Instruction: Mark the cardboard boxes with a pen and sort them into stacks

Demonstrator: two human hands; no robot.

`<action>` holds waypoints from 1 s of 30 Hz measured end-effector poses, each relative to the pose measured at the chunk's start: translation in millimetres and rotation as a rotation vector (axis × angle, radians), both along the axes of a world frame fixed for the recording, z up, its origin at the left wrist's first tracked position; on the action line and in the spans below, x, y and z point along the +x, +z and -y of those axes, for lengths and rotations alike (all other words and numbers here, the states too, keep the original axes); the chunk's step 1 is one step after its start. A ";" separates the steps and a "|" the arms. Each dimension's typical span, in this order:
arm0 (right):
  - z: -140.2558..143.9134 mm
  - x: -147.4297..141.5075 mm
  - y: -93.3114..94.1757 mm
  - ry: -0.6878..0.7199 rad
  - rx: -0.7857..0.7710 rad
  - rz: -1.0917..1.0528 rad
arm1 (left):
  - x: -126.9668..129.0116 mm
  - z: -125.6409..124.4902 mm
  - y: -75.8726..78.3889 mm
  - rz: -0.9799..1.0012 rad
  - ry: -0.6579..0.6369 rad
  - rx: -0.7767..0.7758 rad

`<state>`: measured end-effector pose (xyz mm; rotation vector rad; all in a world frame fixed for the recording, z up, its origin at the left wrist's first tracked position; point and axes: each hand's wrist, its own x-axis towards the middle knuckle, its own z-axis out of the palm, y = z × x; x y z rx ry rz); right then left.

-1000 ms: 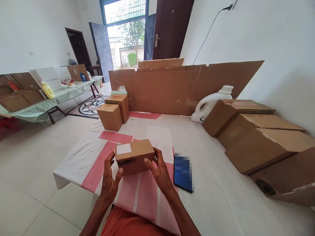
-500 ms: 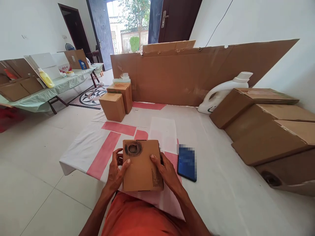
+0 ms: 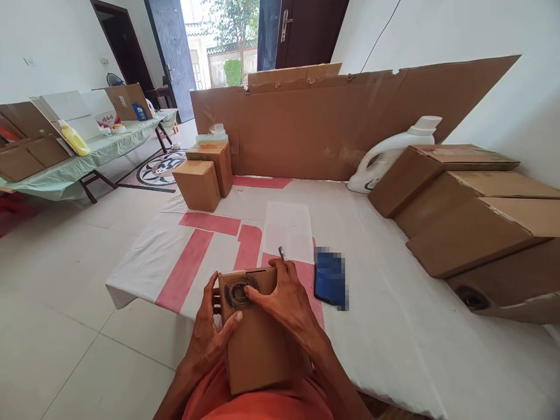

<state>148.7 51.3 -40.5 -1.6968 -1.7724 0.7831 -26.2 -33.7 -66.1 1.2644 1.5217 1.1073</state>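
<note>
cardboard box [image 3: 258, 338] gripped by both hands.

White walls [image 3: 52, 35], pale tiled floor [image 3: 56, 303]

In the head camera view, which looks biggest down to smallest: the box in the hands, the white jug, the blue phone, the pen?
1. Box, though it is nearest the camera, so this is unsure.
2. White jug.
3. Blue phone.
4. Pen, mostly hidden.
</note>
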 end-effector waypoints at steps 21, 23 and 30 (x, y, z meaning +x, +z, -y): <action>-28.2 70.4 -47.9 -0.157 -0.052 -0.047 | -0.2 -23.1 -3.1 0.074 0.021 -0.081; -40.8 70.3 -56.3 -0.144 -0.083 -0.035 | 0.9 -23.6 0.8 0.101 -0.023 -0.101; -52.2 76.6 -54.5 -0.179 -0.059 -0.263 | 1.0 -26.4 0.3 0.215 -0.044 -0.127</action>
